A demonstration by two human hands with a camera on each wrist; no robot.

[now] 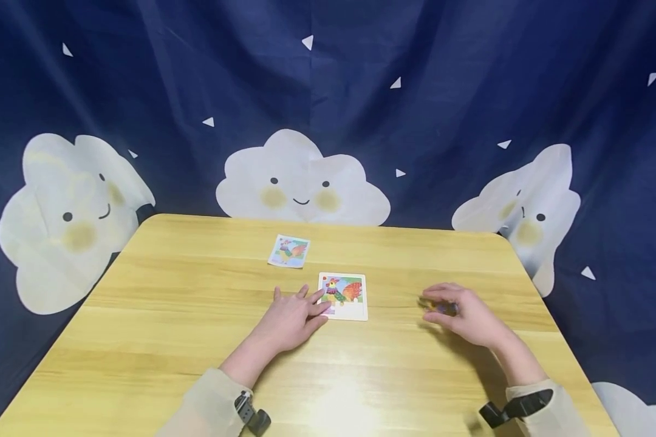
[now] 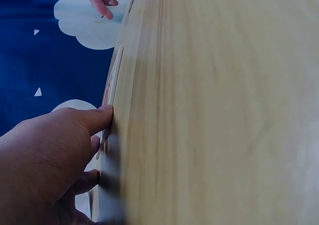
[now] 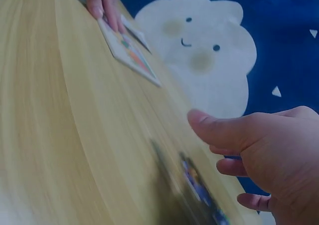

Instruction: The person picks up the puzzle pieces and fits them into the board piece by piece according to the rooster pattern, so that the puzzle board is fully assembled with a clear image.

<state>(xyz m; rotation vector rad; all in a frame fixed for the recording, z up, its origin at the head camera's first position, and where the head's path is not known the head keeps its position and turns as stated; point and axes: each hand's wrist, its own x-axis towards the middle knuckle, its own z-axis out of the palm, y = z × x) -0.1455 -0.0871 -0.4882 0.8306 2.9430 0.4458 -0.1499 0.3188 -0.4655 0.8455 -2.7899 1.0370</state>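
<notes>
A square white-bordered board with a rooster picture [image 1: 352,291] lies mid-table, its lower part partly bare white. My left hand [image 1: 292,318] rests with spread fingers on the board's left edge; in the left wrist view the fingertips [image 2: 105,114] touch that edge. Farther right, my right hand [image 1: 461,312] hovers low with thumb and fingers apart around small dark, colourful pieces [image 1: 443,306]. In the right wrist view those pieces [image 3: 199,185] look blurred, below the thumb and fingers, and I see no grip on them.
A paper card with a similar rooster picture [image 1: 290,251] lies behind the board, to its left. The wooden table [image 1: 197,267] has rounded far corners and meets a dark blue curtain [image 1: 350,79] printed with clouds. Each wrist wears a strapped camera.
</notes>
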